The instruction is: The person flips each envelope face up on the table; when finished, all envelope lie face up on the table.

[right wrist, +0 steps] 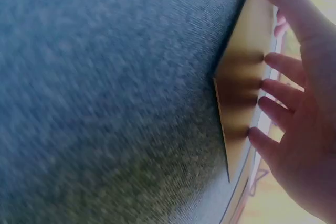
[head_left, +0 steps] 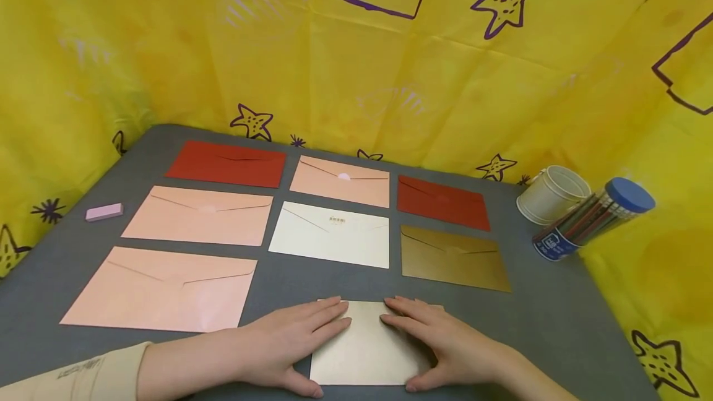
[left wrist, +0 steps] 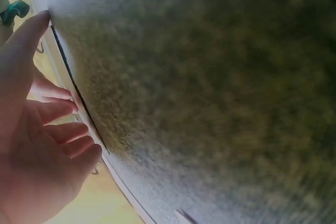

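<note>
While both hands lie flat at the near edge of the grey desk (head_left: 557, 327), I read the cream envelope (head_left: 364, 345) as pinned beneath them, directly in front of the person and below the grid of other envelopes. My left hand (head_left: 284, 342) covers the envelope's left edge, fingers (head_left: 328, 314) straight and lightly spread, thumb hooked at the lower left corner; a beige sleeve (head_left: 78, 379) covers that forearm. My right hand (head_left: 440, 342) mirrors it on the right edge, fingers straight and slightly fanned, thumb at the lower right corner. Neither hand curls round the envelope; both press on it. The index fingertips of the two hands point toward each other near the top edge but stay apart. The left wrist view shows the left hand (left wrist: 37, 145) with open fingers against the blurred desk surface. The right wrist view shows the right hand (right wrist: 299, 124) with straight fingers resting on the envelope (right wrist: 241, 77), which lies flat on the desk. Beyond the hands lie three pink envelopes in the left column, two dark red envelopes in the back row, a white envelope (head_left: 331, 234) in the centre and a gold envelope (head_left: 453, 258) to its right. A pink eraser (head_left: 104, 211) sits near the left edge. At the right rear stand a white cup (head_left: 551, 194) and, just beside it, a tilted pencil tube with a blue cap (head_left: 593, 218).
</note>
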